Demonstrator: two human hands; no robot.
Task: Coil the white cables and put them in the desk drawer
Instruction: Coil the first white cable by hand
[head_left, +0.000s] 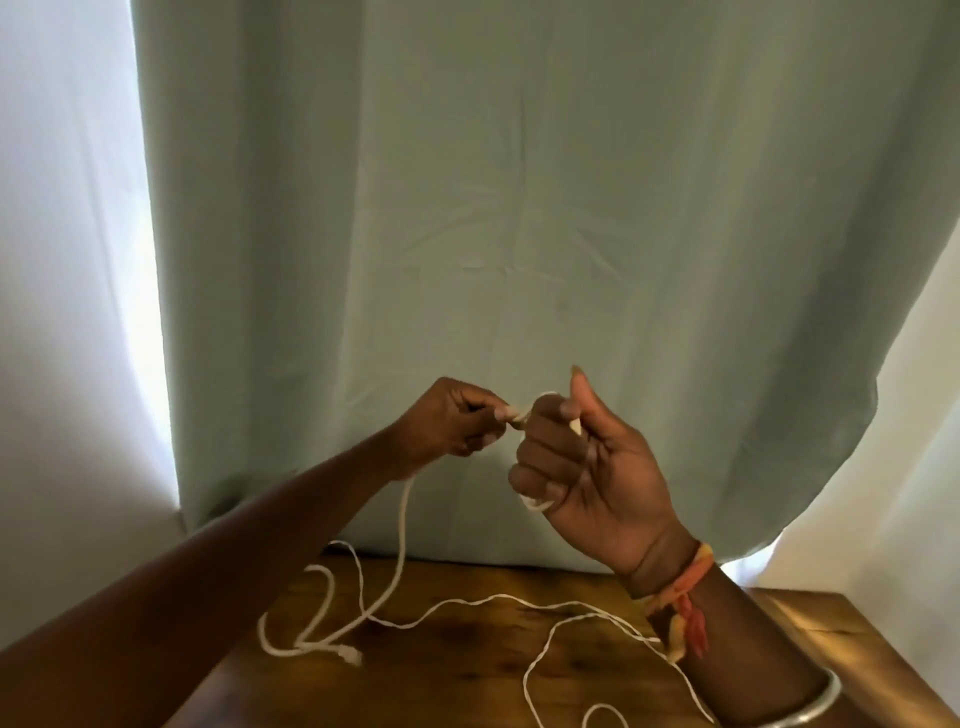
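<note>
Both hands (519, 441) closed on white cable (400, 545), its loops half hidden among fingers, drawer unseen.

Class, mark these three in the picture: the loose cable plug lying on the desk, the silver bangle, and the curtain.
cable plug (352, 656): head view, on the connector tip.
silver bangle (810, 707): head view, on its band at the right wrist.
curtain (519, 208): head view, on its middle fold.

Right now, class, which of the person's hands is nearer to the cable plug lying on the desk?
Left. The left hand is raised above and slightly right of the plug; the right hand is raised farther right.
</note>
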